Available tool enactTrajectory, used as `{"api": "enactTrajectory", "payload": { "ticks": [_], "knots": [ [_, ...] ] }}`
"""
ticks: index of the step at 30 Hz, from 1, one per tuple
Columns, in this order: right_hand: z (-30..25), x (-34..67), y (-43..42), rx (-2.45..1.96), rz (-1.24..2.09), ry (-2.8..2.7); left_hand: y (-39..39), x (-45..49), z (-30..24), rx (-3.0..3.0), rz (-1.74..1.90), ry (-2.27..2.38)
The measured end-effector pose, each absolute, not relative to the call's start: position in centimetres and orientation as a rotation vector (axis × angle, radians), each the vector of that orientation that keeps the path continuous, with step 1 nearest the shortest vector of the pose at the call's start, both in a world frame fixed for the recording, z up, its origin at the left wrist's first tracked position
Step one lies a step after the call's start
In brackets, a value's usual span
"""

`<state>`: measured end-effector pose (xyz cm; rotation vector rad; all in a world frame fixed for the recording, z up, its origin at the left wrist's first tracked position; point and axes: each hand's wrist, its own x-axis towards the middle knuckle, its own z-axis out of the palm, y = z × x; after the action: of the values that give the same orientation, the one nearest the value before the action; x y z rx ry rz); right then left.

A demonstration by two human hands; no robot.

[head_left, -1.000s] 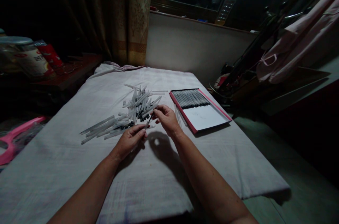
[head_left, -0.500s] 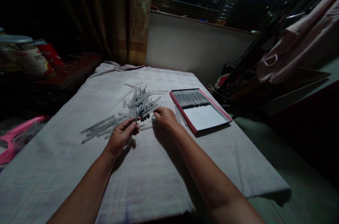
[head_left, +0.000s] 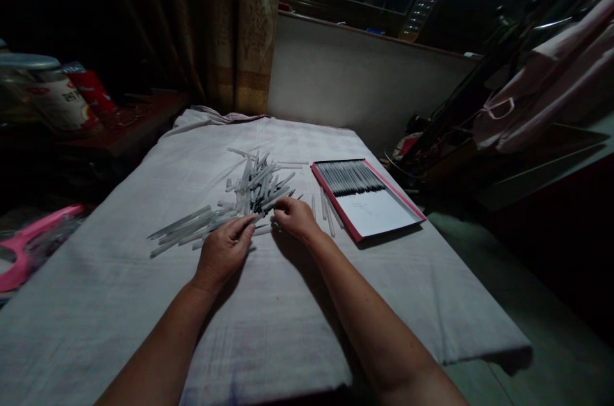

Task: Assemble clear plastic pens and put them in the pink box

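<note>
A loose pile of translucent pen barrels (head_left: 259,179), with black parts among them, lies in the middle of the cloth. My left hand (head_left: 224,246) is at its near edge, thumb and fingers pinched on a clear pen barrel that shows only at the fingertips. Close by on the right, my right hand (head_left: 296,219) is closed with its fingertips bent down toward the black parts; what it grips is hidden. A shallow red-edged box (head_left: 346,217) to the right holds a neat row of black-tipped pens (head_left: 350,177) above a white base.
A few loose tubes (head_left: 329,214) lie beside the box on the white tablecloth (head_left: 278,329). On a dark side table to the left stand a lidded jar (head_left: 57,99) and a red can (head_left: 93,91). A pink-handled object (head_left: 29,246) is at the left edge.
My hands have come closer together, fingertips nearly meeting. The left hand has turned, and the barrel that stood upright in it is now mostly hidden. The view has shifted slightly.
</note>
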<state>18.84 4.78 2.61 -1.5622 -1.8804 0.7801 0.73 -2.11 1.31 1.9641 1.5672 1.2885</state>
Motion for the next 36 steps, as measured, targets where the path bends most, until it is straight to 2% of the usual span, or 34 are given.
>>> {"api": "enactTrajectory", "payload": {
  "ticks": [4, 8, 17, 30, 36],
  "knots": [
    [1.6, 20.0, 2.9, -1.270, 1.294, -1.411, -2.4, 0.9, 1.3, 2.164, 1.197, 1.541],
    [1.5, 20.5, 0.7, -1.135, 1.375, -1.286, -2.7, 1.2, 1.2, 2.270, 1.131, 1.499],
    [1.1, 20.4, -0.1, -1.128, 1.229, -1.386, -2.8, 1.5, 0.8, 2.365, 1.026, 1.489],
    [1.7, 20.9, -0.8, -1.164, 0.824, -1.825, -3.0, 1.6, 0.9, 2.379, 0.986, 1.482],
    [2.1, 21.2, -0.9, -1.375, 0.623, -2.078, -3.0, 1.6, 0.6, 2.404, 0.900, 1.468]
  ]
}}
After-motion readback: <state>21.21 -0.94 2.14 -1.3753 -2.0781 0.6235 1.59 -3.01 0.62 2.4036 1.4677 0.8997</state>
